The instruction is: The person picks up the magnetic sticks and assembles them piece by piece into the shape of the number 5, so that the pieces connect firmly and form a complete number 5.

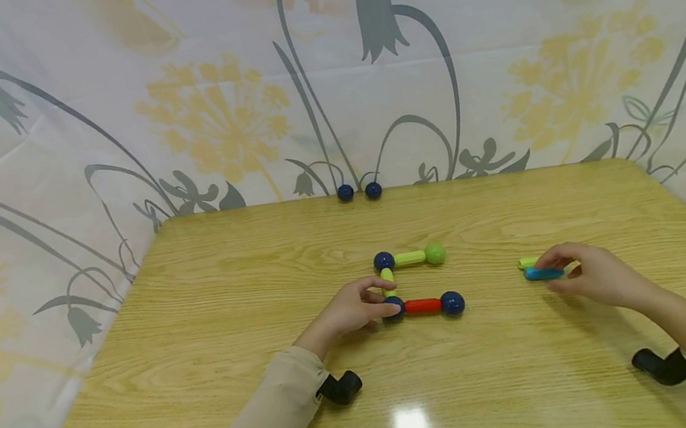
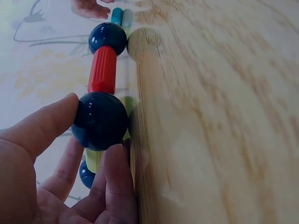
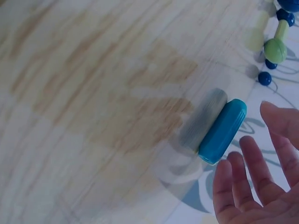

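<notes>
My left hand (image 1: 352, 308) pinches a dark blue ball (image 2: 100, 121) between thumb and fingers, at the corner of a joined shape of balls and rods. A red rod (image 1: 423, 305) runs right from that ball to another dark blue ball (image 1: 452, 303). From the same corner a yellow-green rod (image 1: 388, 277) leads away to a third dark blue ball (image 1: 383, 261), which joins a second yellow-green rod (image 1: 409, 258) and a green ball (image 1: 434, 253). My right hand (image 1: 592, 276) hovers beside a blue rod (image 3: 223, 131), its fingers loosely bent around no object. Beyond the blue rod lies another yellow-green rod (image 1: 526, 263).
Two loose dark blue balls, a left one (image 1: 345, 193) and a right one (image 1: 373, 191), sit at the wooden table's (image 1: 242, 261) far edge. Behind them hangs a flower-patterned cloth (image 1: 314, 120). Black wrist mounts stick out below both sleeves.
</notes>
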Demonstrator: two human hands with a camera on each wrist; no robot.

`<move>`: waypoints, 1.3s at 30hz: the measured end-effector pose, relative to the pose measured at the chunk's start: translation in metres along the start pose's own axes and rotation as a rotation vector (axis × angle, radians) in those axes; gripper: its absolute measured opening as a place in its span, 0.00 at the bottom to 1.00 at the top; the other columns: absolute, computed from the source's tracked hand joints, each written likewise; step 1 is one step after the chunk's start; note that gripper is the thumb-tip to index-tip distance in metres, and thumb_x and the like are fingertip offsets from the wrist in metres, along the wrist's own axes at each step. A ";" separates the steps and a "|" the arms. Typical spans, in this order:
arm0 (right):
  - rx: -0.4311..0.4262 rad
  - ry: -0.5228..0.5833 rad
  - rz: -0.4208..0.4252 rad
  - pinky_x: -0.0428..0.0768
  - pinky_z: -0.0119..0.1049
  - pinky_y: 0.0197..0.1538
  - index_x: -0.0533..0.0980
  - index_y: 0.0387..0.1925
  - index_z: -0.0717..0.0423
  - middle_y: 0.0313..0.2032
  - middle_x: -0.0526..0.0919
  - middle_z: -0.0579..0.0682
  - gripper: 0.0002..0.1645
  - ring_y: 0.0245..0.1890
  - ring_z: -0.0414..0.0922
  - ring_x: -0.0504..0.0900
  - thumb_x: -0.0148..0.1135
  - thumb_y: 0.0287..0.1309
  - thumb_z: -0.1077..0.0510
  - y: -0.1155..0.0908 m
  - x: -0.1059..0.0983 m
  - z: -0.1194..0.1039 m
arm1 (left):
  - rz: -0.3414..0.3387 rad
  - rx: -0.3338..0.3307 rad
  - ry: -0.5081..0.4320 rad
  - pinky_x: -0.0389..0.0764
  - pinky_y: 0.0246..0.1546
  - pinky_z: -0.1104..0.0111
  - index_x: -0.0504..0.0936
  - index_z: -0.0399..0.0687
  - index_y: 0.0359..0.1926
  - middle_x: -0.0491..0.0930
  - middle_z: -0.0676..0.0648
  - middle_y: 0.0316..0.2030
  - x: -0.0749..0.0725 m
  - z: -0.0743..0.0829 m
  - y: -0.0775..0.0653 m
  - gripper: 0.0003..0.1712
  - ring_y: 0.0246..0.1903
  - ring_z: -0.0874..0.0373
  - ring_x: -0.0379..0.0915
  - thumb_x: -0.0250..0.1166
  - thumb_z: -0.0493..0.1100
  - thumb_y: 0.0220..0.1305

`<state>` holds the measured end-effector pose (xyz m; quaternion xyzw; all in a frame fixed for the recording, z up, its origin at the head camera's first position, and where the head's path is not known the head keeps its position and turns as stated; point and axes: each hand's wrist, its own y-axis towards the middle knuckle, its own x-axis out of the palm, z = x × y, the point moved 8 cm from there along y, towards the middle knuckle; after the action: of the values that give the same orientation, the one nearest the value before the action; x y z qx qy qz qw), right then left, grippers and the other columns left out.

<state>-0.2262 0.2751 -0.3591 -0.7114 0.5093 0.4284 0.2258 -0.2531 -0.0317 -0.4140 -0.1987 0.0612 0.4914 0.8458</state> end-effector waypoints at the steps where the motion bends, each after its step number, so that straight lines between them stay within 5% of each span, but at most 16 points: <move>1: 0.005 -0.004 0.000 0.78 0.34 0.34 0.77 0.43 0.63 0.41 0.78 0.57 0.14 0.40 0.55 0.75 0.66 0.53 0.65 0.000 0.000 0.000 | 0.000 0.001 0.002 0.80 0.31 0.65 0.77 0.46 0.53 0.75 0.44 0.44 0.000 0.000 0.000 0.21 0.38 0.55 0.74 0.67 0.41 0.58; 19: 0.045 0.072 -0.097 0.78 0.33 0.30 0.76 0.47 0.63 0.38 0.78 0.52 0.18 0.33 0.43 0.77 0.66 0.54 0.61 0.006 0.014 0.004 | -0.013 0.003 -0.020 0.80 0.32 0.64 0.77 0.46 0.53 0.75 0.44 0.44 0.000 0.000 -0.002 0.21 0.38 0.55 0.74 0.67 0.42 0.58; 39: 0.014 0.073 -0.196 0.75 0.32 0.28 0.76 0.46 0.65 0.33 0.77 0.47 0.20 0.28 0.38 0.74 0.67 0.51 0.62 0.016 0.037 -0.017 | -0.002 -0.002 -0.015 0.79 0.30 0.66 0.77 0.46 0.53 0.74 0.45 0.44 -0.001 -0.003 0.001 0.21 0.37 0.56 0.73 0.68 0.42 0.58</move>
<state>-0.2308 0.2364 -0.3796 -0.7713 0.4480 0.3747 0.2528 -0.2536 -0.0331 -0.4165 -0.1959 0.0544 0.4922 0.8464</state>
